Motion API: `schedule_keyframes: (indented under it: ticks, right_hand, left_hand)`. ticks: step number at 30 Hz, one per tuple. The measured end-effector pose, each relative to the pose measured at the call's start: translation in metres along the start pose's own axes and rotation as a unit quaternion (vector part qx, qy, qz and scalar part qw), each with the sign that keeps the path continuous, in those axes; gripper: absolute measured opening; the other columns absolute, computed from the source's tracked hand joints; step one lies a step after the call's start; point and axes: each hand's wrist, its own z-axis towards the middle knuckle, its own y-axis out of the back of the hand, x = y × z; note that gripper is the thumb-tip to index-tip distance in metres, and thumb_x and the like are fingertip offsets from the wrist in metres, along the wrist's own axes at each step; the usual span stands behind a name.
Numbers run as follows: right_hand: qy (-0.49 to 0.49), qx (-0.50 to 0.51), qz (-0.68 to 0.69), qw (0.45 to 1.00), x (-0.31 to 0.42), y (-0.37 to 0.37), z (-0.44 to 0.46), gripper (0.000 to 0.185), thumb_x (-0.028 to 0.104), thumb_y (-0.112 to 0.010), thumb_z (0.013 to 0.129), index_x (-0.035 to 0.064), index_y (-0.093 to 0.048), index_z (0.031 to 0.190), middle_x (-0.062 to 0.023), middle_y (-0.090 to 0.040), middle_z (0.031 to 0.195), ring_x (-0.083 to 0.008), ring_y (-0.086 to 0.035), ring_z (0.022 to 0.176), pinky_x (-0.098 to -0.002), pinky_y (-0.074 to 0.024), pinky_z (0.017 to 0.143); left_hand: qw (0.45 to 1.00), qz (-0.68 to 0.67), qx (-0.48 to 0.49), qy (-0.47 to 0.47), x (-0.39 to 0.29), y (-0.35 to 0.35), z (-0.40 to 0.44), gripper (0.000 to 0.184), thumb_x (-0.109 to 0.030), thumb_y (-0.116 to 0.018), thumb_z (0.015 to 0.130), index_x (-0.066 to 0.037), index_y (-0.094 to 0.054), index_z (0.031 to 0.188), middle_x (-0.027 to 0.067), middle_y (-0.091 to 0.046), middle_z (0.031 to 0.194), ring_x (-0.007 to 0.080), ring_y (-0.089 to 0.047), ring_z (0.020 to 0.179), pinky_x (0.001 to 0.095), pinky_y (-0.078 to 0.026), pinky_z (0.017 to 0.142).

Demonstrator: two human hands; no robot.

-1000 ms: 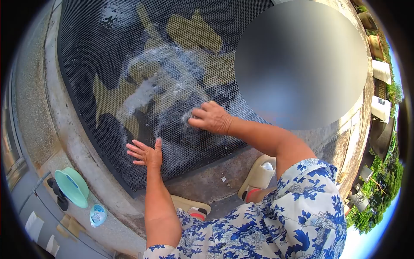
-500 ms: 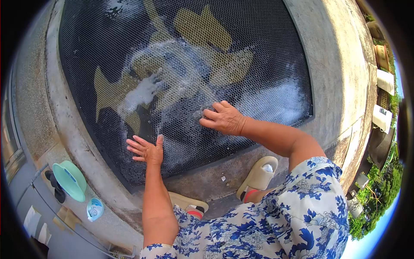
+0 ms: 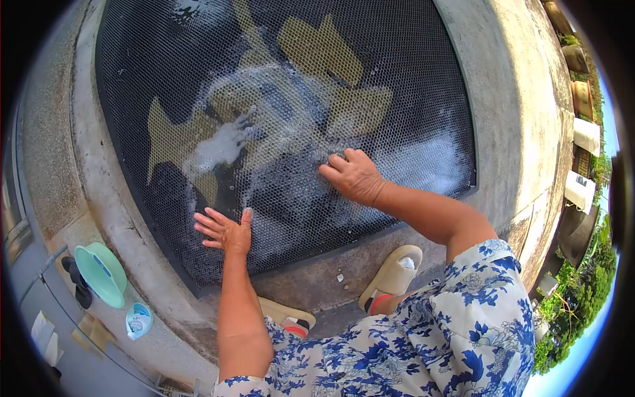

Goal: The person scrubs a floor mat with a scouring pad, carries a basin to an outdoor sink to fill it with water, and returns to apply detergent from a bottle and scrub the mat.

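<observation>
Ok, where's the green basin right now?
Head view, lower left: the green basin is on the ground outside the mat's left edge, between the dark shoes and the small blue-and-white container.

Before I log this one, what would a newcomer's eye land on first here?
Probably the big dark mat filling the upper middle, with its yellow shapes and the white foam across its center. Next come the two bare hands at its near side: the left hand spread flat, the right hand curled over the foamy part. The pale green basin stands out at lower left, beyond the mat's edge.
</observation>
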Motion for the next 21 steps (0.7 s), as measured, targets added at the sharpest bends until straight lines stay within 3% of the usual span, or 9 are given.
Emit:
schedule_keyframes:
  ticks: [2, 4, 7, 8, 12, 14, 17, 20, 21]
  right_hand:
    - [0.115, -0.004, 0.036, 0.993, 0.005, 0.001, -0.008, 0.02, 0.017, -0.063, 0.076, 0.0182, -0.055, 0.094, -0.0026, -0.051, 0.082, -0.0205, -0.052, 0.073, -0.0337, -0.0453, 0.06]
    - [0.092, -0.08, 0.002, 0.993, -0.054, -0.004, 0.023, 0.022, 0.016, -0.064, 0.076, 0.0181, -0.056, 0.096, -0.0024, -0.053, 0.084, -0.0203, -0.053, 0.073, -0.0343, -0.0479, 0.06]
    - [-0.126, -0.196, -0.127, 0.964, -0.139, 0.011, 0.091, 0.031, 0.016, -0.067, 0.074, 0.0186, -0.059, 0.105, -0.0032, -0.058, 0.086, -0.0238, -0.058, 0.073, -0.0368, -0.0508, 0.061]
    - [-0.188, -0.148, -0.139, 0.961, -0.144, 0.015, 0.103, 0.037, 0.018, -0.07, 0.077, 0.0162, -0.056, 0.111, -0.0045, -0.058, 0.097, -0.0244, -0.057, 0.084, -0.0375, -0.0508, 0.073]
    - [-0.313, -0.18, -0.055, 0.931, -0.106, 0.015, 0.101, 0.037, 0.018, -0.072, 0.075, 0.018, -0.057, 0.11, -0.004, -0.057, 0.098, -0.0262, -0.056, 0.085, -0.0382, -0.0498, 0.072]
    - [-0.145, -0.134, -0.028, 0.98, -0.042, 0.005, 0.065, 0.034, 0.018, -0.074, 0.069, 0.0176, -0.058, 0.099, -0.0038, -0.054, 0.084, -0.0248, -0.055, 0.075, -0.0381, -0.0492, 0.063]
    - [0.044, -0.013, 0.047, 0.998, 0.021, -0.005, 0.007, 0.017, 0.016, -0.063, 0.076, 0.0196, -0.055, 0.091, -0.0023, -0.049, 0.08, -0.0213, -0.051, 0.069, -0.0326, -0.0463, 0.058]
    - [0.099, -0.052, 0.027, 0.993, -0.033, -0.006, 0.027, 0.02, 0.015, -0.064, 0.075, 0.0188, -0.056, 0.093, -0.0021, -0.052, 0.083, -0.0212, -0.052, 0.07, -0.0334, -0.0478, 0.06]
    - [0.049, -0.082, -0.011, 0.995, -0.059, -0.002, 0.046, 0.022, 0.015, -0.064, 0.076, 0.0187, -0.057, 0.096, -0.0026, -0.054, 0.085, -0.0218, -0.054, 0.072, -0.0344, -0.0489, 0.061]
  left_hand:
    - [1.0, -0.004, -0.005, 0.0, 0.0, 0.0, 0.0, 0.12, -0.079, -0.048, 0.076, -0.004, 0.011, 0.15, 0.0214, 0.025, 0.153, 0.0427, 0.025, 0.139, 0.0692, 0.004, 0.106]
    - [1.0, -0.005, -0.006, 0.0, 0.003, -0.004, 0.0, 0.12, -0.079, -0.049, 0.076, -0.004, 0.011, 0.15, 0.0213, 0.025, 0.153, 0.0427, 0.025, 0.139, 0.0691, 0.005, 0.106]
    - [1.0, -0.005, -0.023, -0.002, 0.001, -0.004, 0.002, 0.121, -0.077, -0.051, 0.076, -0.004, 0.011, 0.15, 0.0214, 0.025, 0.153, 0.0427, 0.025, 0.139, 0.069, 0.005, 0.106]
    - [1.0, -0.009, -0.013, -0.001, -0.002, -0.001, 0.003, 0.121, -0.077, -0.051, 0.076, -0.004, 0.011, 0.15, 0.0216, 0.025, 0.153, 0.0428, 0.025, 0.139, 0.069, 0.005, 0.106]
    - [1.0, -0.007, -0.008, -0.004, 0.002, -0.004, 0.002, 0.121, -0.077, -0.051, 0.076, -0.004, 0.011, 0.149, 0.0221, 0.025, 0.153, 0.0431, 0.025, 0.139, 0.0693, 0.005, 0.105]
    - [1.0, -0.008, -0.004, -0.001, -0.002, 0.001, 0.001, 0.121, -0.077, -0.051, 0.076, -0.004, 0.011, 0.149, 0.0223, 0.025, 0.153, 0.0434, 0.025, 0.139, 0.0695, 0.005, 0.105]
    - [1.0, -0.004, 0.002, 0.0, -0.002, 0.0, 0.001, 0.121, -0.077, -0.051, 0.076, -0.004, 0.011, 0.149, 0.0226, 0.024, 0.153, 0.0436, 0.025, 0.139, 0.0697, 0.005, 0.105]
    - [1.0, 0.007, -0.004, -0.004, 0.005, -0.006, -0.001, 0.122, -0.078, -0.051, 0.075, -0.004, 0.01, 0.149, 0.0226, 0.024, 0.153, 0.0436, 0.024, 0.139, 0.0696, 0.005, 0.105]
    - [1.0, 0.003, -0.009, -0.005, 0.004, -0.006, 0.0, 0.122, -0.079, -0.05, 0.075, -0.004, 0.01, 0.149, 0.0226, 0.024, 0.153, 0.0436, 0.024, 0.139, 0.0697, 0.005, 0.105]
